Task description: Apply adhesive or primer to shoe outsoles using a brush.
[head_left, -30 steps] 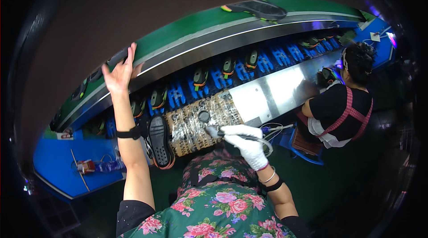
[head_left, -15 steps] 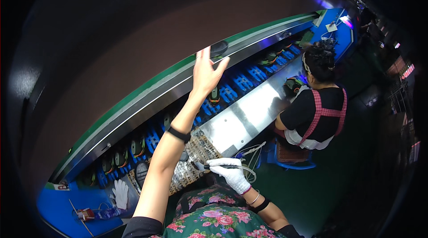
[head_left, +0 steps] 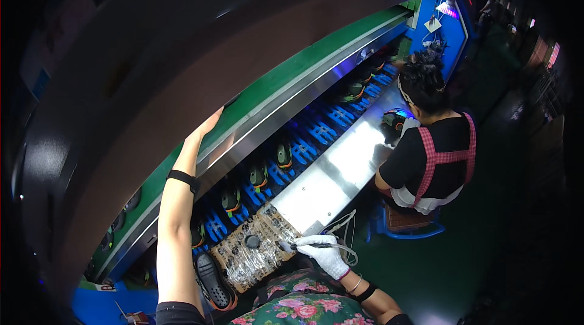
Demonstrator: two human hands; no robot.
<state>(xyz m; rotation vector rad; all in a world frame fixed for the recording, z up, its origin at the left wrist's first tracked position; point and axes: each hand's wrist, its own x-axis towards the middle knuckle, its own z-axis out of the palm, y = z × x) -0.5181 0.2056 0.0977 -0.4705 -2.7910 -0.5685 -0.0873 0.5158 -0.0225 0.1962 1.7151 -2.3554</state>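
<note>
My left hand, bare, reaches over the green conveyor belt. Its fingers go out of sight behind the edge of the brown hood, beside a dark piece that shows only in part. In a white glove, my right hand is closed around a brush with a thin hose at its back end. The bristles are over a board wrapped in clear film, which bears a small round dark cup. A dark shoe sole with an orange rim lies left of the board.
Dark green shoes stand on a row of blue holders between belt and metal bench. At the right a co-worker sits on a stool, holding a shoe. The brown hood overhangs the belt.
My left hand has moved left and its fingers have gone behind the hood's edge. The view has shifted, uncovering the wrapped board and the sole. My right hand keeps hold of the brush.
</note>
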